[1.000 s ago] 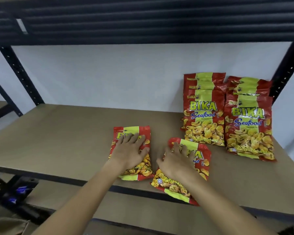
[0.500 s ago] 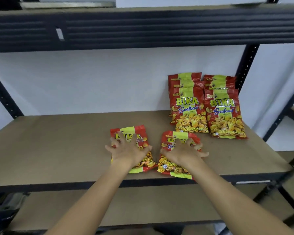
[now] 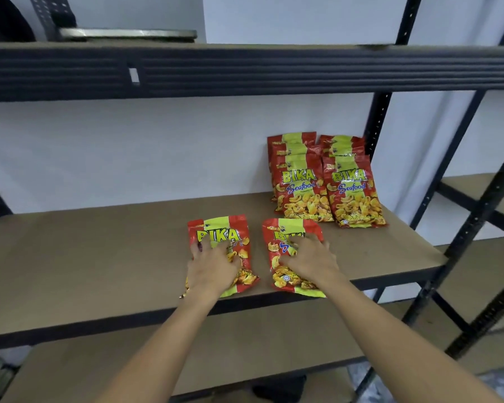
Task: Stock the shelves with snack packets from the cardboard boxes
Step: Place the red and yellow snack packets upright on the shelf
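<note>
Two red and yellow BIKA Seafood snack packets lie flat side by side near the front edge of the brown shelf board (image 3: 85, 257). My left hand (image 3: 213, 266) rests on the left packet (image 3: 217, 228) with fingers spread over its middle. My right hand (image 3: 309, 260) rests the same way on the right packet (image 3: 288, 231). Neither packet is lifted. Behind them, at the back right of the shelf, two rows of the same packets lean upright against the white wall: a left row (image 3: 300, 187) and a right row (image 3: 352, 193).
A dark upper shelf beam (image 3: 245, 71) runs overhead. A black perforated upright (image 3: 376, 126) stands just right of the leaning rows, and another post (image 3: 477, 213) is nearer at the right. A lower shelf board (image 3: 245, 344) lies beneath my forearms.
The view has pulled back and up. Both hands, with fingers raised half a second ago, now lie down on the two flat packets, which stay in place.
</note>
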